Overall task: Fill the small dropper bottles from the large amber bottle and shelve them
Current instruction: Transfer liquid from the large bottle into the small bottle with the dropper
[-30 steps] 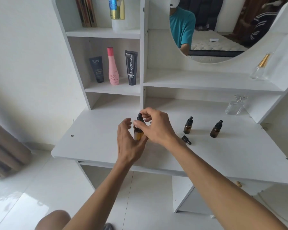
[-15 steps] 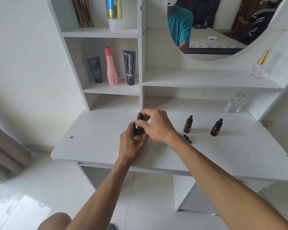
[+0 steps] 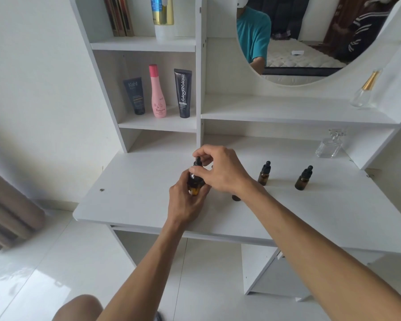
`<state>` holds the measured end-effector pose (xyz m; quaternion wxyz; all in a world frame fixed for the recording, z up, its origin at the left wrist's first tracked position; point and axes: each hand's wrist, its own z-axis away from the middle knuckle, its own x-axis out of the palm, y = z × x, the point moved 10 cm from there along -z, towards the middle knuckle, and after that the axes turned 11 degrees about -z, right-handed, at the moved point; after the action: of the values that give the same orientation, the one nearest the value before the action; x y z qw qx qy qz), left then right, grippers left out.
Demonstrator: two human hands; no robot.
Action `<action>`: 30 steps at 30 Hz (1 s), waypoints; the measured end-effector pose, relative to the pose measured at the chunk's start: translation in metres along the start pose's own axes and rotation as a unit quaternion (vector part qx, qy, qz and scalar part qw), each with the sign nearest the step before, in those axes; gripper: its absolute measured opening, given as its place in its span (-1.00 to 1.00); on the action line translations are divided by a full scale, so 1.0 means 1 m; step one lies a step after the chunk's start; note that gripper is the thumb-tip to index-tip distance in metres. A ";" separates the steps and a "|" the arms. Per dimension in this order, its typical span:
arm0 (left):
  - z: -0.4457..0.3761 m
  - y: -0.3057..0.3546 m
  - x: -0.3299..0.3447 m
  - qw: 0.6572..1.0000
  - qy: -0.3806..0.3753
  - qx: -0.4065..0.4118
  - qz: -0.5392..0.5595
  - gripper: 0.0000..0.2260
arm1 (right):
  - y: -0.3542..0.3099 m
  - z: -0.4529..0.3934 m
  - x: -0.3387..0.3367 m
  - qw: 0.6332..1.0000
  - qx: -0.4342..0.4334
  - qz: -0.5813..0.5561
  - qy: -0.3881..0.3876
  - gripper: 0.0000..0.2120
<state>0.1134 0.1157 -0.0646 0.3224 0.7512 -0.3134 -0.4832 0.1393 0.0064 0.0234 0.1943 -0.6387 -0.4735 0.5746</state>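
My left hand (image 3: 185, 200) grips the body of an amber dropper bottle (image 3: 196, 185) over the white desk (image 3: 137, 193). My right hand (image 3: 222, 169) pinches its black dropper cap (image 3: 197, 162) from above. Two small amber dropper bottles with black caps stand on the desk to the right, one (image 3: 264, 173) near my right wrist and another (image 3: 303, 174) further right. A small dark object (image 3: 236, 198), mostly hidden under my right forearm, lies on the desk.
A clear glass bottle (image 3: 329, 144) stands at the desk's back right, another with a gold neck (image 3: 364, 91) on the shelf (image 3: 287, 110) above. Three cosmetic tubes and bottles (image 3: 159, 91) fill the left cubby. A round mirror (image 3: 310, 38) hangs above.
My left hand has closed around the bottle's body, from open fingers beside it. My right hand stays on the dropper cap, shifted slightly.
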 end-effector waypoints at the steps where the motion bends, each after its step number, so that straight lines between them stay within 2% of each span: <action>1: 0.000 0.000 -0.001 1.000 0.001 0.002 -0.001 -0.71 | 0.000 0.000 -0.001 1.000 0.001 -0.002 0.006 -0.72; 12: 0.000 0.001 -0.001 1.000 0.000 0.008 0.010 -0.70 | 0.000 -0.003 -0.001 1.000 -0.002 -0.003 -0.001 -0.75; 16: 0.000 0.000 -0.001 1.000 -0.004 0.008 0.011 -0.68 | 0.003 -0.006 0.004 1.000 0.004 -0.001 -0.027 -0.73; 30: 0.000 -0.003 0.001 1.000 -0.004 0.010 0.014 -0.70 | 0.002 -0.008 0.007 1.000 0.000 0.016 -0.017 -0.75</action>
<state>0.1142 0.1171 -0.0675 0.3203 0.7483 -0.3296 -0.4783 0.1464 0.0135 0.0205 0.1765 -0.6363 -0.4665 0.5886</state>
